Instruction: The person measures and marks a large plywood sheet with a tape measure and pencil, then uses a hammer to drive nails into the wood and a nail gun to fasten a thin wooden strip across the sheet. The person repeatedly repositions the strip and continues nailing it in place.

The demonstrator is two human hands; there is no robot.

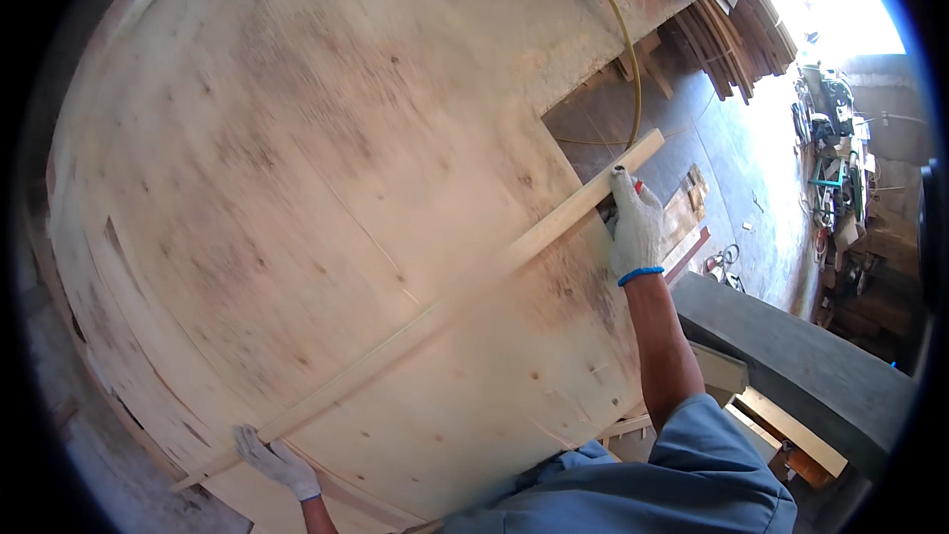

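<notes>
Across the plywood sheet (247, 138), a wooden strip (576, 205) is lying diagonally, its middle looking blurred, its upper end overhanging toward open floor (727, 163). The right hand (638, 227) is curling there, its hold partly hidden, unclear; the left hand (282, 467) is touching the strip, fingers extended.

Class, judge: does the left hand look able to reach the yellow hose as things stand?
Probably not: the left hand is near the left end of the strip, with much of the board between it and the yellow hose.
</notes>
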